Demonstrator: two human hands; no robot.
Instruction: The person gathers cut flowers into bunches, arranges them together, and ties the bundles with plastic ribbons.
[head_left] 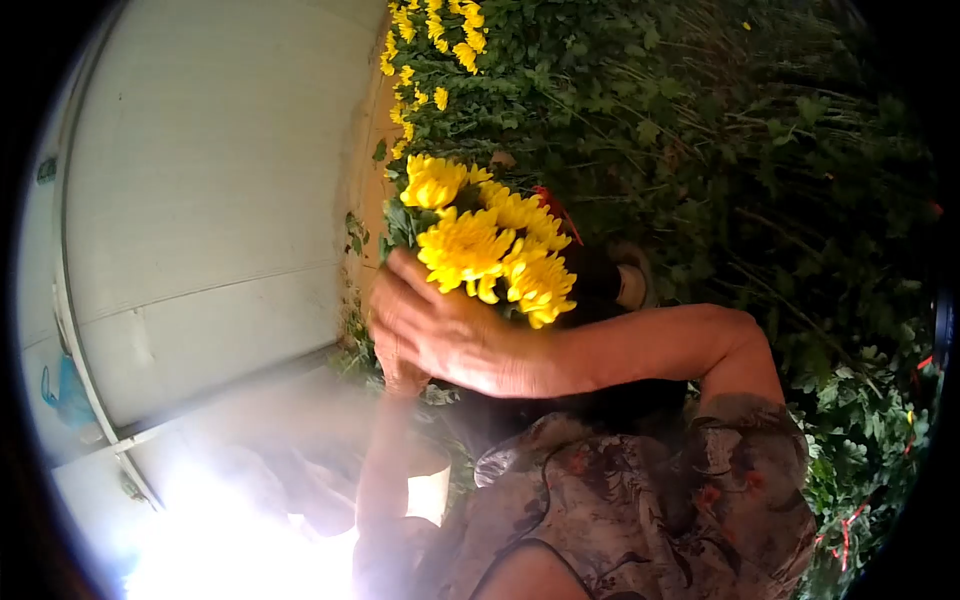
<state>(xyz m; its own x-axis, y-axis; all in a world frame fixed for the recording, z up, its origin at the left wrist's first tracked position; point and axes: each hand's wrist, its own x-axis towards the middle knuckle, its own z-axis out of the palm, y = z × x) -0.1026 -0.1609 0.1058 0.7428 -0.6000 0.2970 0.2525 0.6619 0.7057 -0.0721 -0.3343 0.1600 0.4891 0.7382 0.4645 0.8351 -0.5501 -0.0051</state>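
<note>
A bunch of yellow chrysanthemums is held up in front of my body, its blooms facing the camera. My right hand reaches across from the right and curls around the bunch just below the flower heads, slightly blurred. Beneath it, my left hand comes up from below and is closed at the lower part of the same bunch. Most of the left fingers are covered by the right hand. The stems are hidden behind the hands. A bit of red string shows beside the blooms.
Cut chrysanthemum stems and leaves lie piled across the right. More yellow blooms line the far edge. A pale wall panel stands left, with a blue bag beyond it. Strong glare washes out the lower left.
</note>
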